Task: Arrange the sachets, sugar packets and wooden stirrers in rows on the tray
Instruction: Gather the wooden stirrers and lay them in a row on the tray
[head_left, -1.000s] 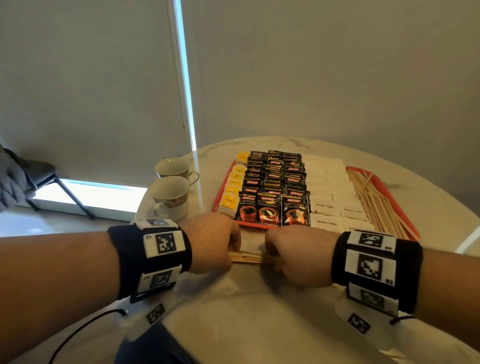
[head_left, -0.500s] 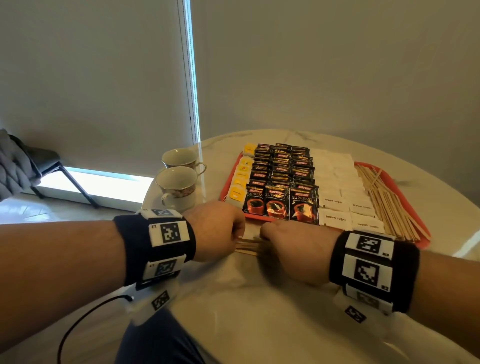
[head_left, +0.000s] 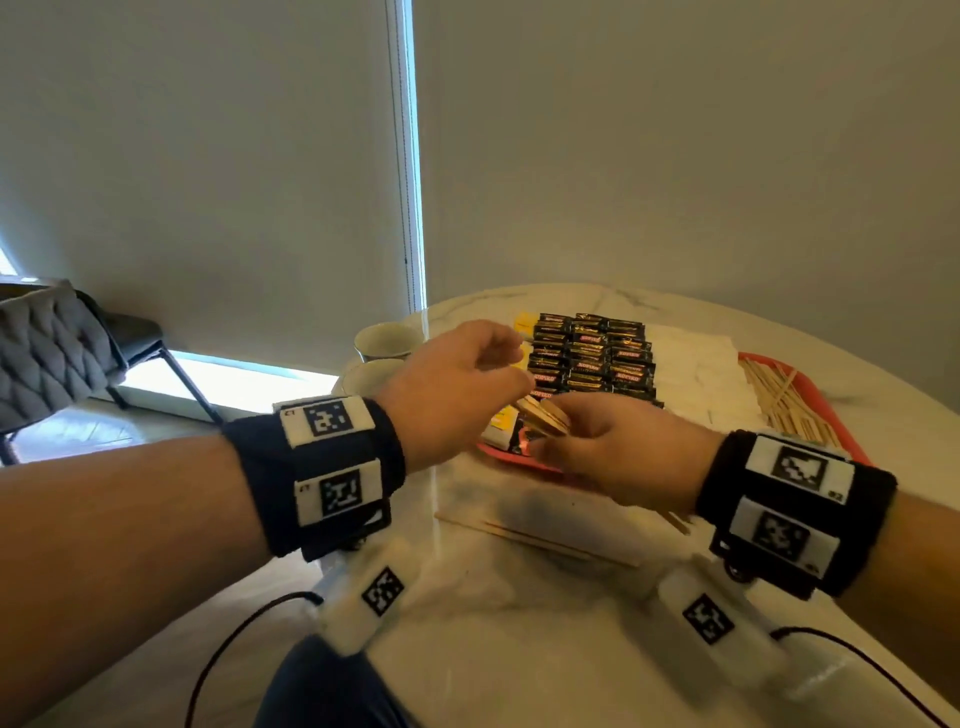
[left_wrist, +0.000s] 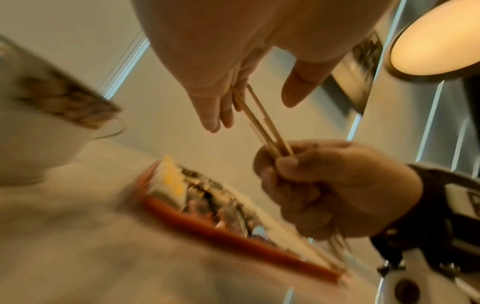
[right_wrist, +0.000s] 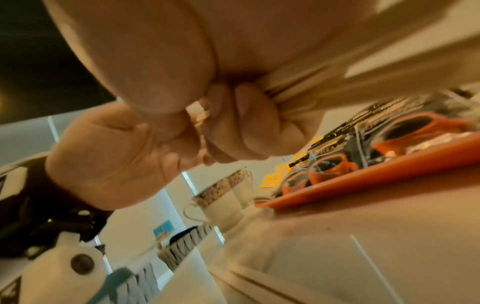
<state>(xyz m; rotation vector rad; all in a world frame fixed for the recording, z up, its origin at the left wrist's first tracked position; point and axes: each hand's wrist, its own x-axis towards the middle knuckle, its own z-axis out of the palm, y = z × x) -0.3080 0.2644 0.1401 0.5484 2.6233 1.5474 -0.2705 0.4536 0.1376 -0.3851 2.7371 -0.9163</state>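
Gripping a small bundle of wooden stirrers (head_left: 545, 415), the right hand (head_left: 623, 452) has its fingers curled tight round one end, raised above the desk (head_left: 519, 649) just in front of the near edge of the red tray (head_left: 519, 457). From the left wrist view the bundle (left_wrist: 265, 123) runs up out of the right fist (left_wrist: 335, 185) to the left hand (left_wrist: 215, 61), whose fingers are nearly straight and touch the bundle's far end; the thumb stands apart and nothing is clamped there. In the head view the left hand (head_left: 457, 384) hovers above the tray's near left corner, loosely open.

On the tray, yellow sachets (head_left: 501, 423) line the left edge, dark coffee sachets (head_left: 592, 358) fill the rows beside them, white sugar packets (head_left: 691, 364) follow, and a loose spread of stirrers (head_left: 779, 395) lies along the right edge, some crossed rather than parallel. Contents reach close to the rim on the near and left sides.

Two cups (head_left: 384, 340) stand together just off the tray's left side, near the desk edge. A few single stirrers (head_left: 545, 540) lie flat on the desk under the raised hands, between the tray and the person. Bare marble shows on the near part of the desk and beyond the tray on the far side. A grey chair (head_left: 52, 353) stands on the floor, well apart to the left.
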